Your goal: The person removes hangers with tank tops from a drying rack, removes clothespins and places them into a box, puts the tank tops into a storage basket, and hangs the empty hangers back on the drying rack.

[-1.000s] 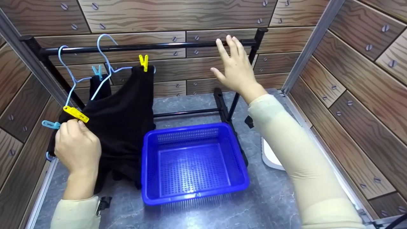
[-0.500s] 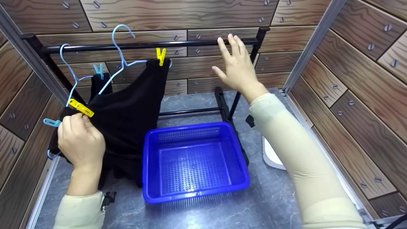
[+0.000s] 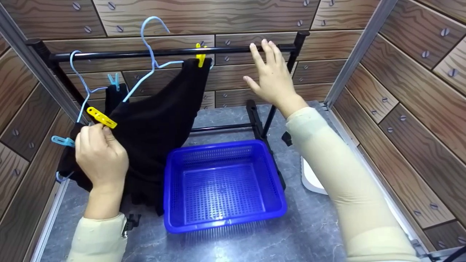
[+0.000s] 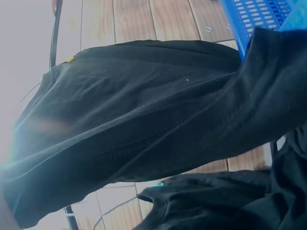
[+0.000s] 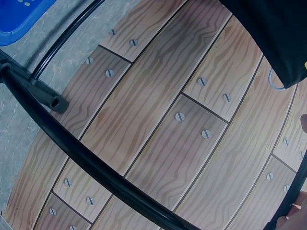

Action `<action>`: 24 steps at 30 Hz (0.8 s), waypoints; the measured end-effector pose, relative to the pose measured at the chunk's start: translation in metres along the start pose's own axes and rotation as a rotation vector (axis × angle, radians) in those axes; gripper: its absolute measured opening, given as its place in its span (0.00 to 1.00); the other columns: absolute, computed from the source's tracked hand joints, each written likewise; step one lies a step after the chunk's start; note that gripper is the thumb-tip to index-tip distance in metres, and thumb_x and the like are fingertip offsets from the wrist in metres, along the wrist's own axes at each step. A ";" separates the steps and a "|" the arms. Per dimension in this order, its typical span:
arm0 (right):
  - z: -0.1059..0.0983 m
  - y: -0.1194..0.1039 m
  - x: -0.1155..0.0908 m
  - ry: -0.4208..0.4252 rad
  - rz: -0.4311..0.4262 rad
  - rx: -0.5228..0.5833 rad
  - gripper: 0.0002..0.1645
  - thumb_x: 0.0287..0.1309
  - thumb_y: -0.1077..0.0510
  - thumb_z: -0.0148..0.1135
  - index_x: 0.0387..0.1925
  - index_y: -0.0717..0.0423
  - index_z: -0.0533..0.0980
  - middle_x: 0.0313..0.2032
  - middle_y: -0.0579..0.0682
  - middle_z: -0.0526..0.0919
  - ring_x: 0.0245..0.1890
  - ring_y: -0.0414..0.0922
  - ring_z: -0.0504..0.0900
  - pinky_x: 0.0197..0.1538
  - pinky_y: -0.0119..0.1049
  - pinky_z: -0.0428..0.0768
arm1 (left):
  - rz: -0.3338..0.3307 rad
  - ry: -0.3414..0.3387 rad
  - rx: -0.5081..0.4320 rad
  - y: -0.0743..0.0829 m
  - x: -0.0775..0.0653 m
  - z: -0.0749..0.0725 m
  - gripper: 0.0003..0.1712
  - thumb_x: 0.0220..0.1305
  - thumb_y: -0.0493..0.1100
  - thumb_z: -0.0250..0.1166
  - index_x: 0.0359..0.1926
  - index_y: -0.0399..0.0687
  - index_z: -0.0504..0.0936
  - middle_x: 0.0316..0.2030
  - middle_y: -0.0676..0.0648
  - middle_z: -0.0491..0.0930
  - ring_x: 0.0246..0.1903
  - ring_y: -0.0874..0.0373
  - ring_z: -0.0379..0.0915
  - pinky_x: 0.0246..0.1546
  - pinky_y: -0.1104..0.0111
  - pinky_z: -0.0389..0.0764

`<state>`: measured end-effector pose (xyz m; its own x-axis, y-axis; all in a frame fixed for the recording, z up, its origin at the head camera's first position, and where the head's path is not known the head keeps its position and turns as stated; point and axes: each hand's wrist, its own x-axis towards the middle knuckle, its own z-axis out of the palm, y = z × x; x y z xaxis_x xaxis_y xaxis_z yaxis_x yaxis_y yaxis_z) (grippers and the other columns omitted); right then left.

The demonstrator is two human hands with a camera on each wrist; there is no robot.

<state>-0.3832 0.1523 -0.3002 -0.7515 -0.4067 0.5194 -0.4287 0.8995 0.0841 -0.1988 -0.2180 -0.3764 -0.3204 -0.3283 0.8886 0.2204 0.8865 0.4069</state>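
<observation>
My left hand [image 3: 103, 156] grips one shoulder end of a light blue hanger [image 3: 138, 86] together with the black garment [image 3: 156, 123] on it. A yellow clothespin [image 3: 102, 117] sits right above the fingers; another yellow clothespin [image 3: 201, 56] clips the far shoulder. The hook stands above the black rod [image 3: 109, 54], overlapping it in the head view. In the left wrist view the stretched cloth [image 4: 134, 115] hides most of the hand. My right hand [image 3: 271, 78] spreads straight fingers over the rod's right end, holding nothing.
A second blue hanger [image 3: 83, 80] hangs at the rod's left with another black garment [image 3: 113, 100] and light blue clothespins [image 3: 63, 141]. Below the rack, a blue basket [image 3: 224, 225] stands on the grey floor. Something white [image 3: 312, 178] lies under the right forearm. Wood-patterned walls enclose the space.
The left hand has moved up and to the right with the hanger and garment; the hook has risen clear above the rod's line. The right hand stays put.
</observation>
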 end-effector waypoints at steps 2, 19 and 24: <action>0.000 -0.001 0.000 0.000 -0.001 0.007 0.49 0.57 0.33 0.48 0.72 0.45 0.40 0.69 0.59 0.44 0.70 0.54 0.39 0.68 0.47 0.41 | 0.011 -0.005 -0.015 0.000 -0.003 0.001 0.23 0.69 0.48 0.46 0.31 0.31 0.74 0.25 0.36 0.67 0.27 0.38 0.61 0.33 0.52 0.62; -0.001 0.001 0.001 -0.020 -0.006 -0.006 0.49 0.54 0.51 0.53 0.72 0.46 0.40 0.70 0.58 0.41 0.70 0.54 0.38 0.68 0.43 0.38 | 0.123 -0.077 -0.166 0.011 -0.043 0.015 0.25 0.69 0.50 0.45 0.28 0.32 0.74 0.21 0.39 0.66 0.25 0.40 0.62 0.30 0.52 0.64; -0.001 0.001 0.000 -0.014 -0.007 -0.010 0.49 0.54 0.50 0.54 0.72 0.45 0.39 0.70 0.58 0.41 0.70 0.53 0.38 0.68 0.42 0.36 | 0.157 -0.110 -0.211 0.016 -0.059 0.021 0.23 0.69 0.49 0.45 0.26 0.33 0.73 0.21 0.40 0.66 0.23 0.42 0.61 0.28 0.55 0.64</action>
<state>-0.3836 0.1536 -0.2993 -0.7554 -0.4156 0.5067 -0.4295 0.8979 0.0962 -0.1962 -0.1779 -0.4265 -0.3624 -0.1446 0.9207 0.4584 0.8325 0.3112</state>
